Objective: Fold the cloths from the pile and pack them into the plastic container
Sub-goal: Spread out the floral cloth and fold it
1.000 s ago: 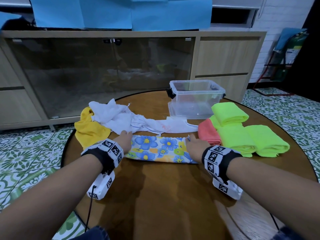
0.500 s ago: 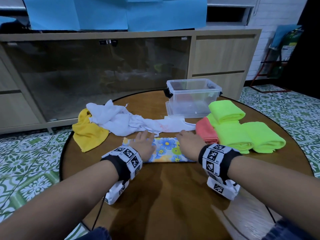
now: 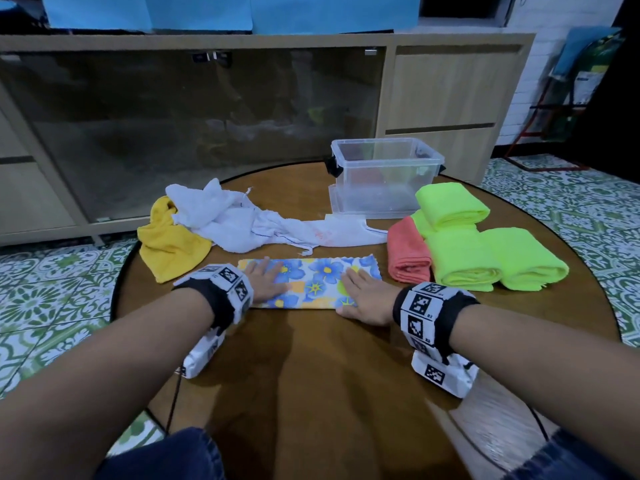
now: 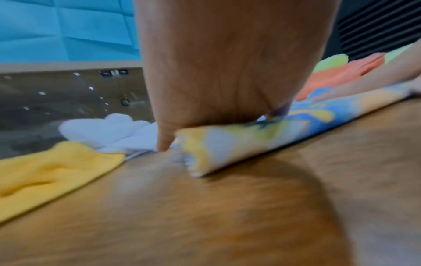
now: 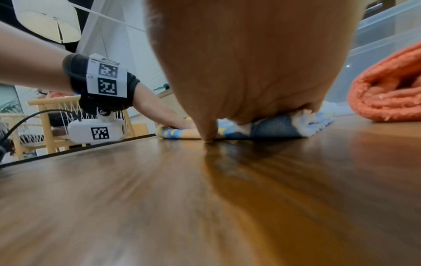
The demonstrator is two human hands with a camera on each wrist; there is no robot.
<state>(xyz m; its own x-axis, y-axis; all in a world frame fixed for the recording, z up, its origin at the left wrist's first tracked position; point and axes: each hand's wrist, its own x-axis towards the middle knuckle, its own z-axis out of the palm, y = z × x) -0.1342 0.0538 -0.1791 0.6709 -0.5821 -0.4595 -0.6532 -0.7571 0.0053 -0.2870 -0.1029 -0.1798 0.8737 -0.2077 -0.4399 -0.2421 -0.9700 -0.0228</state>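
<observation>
Blue-and-yellow flowered cloth (image 3: 313,284) lies folded into a long band on the round wooden bench (image 3: 329,393), near its middle and just in front of the person. The left hand (image 3: 266,283) lies flat on the band's left end with its fingers (image 3: 273,271) straight and slightly spread; in the left wrist view the palm presses down on the rolled edge of the fabric. The right hand (image 3: 363,297) lies flat on the band's right part, fingers extended and close together, the thumb resting on the wood at the near edge. From the right wrist view the fingertips are hidden under the palm, so how firmly they press is hard to judge.

Just beyond the band sprawls a crumpled white cloth (image 3: 249,226), touching a yellow cloth (image 3: 169,244) bunched at its left. To the right of the band sits a folded coral cloth (image 3: 408,252), touching 3 folded neon-green cloths (image 3: 464,261), one of which rests on top of the others at the back. Behind these stands the clear plastic container (image 3: 386,178), lid off, upright at the far side of the bench, well apart from both hands. A low cabinet with glass doors (image 3: 194,133) runs along the wall behind.
</observation>
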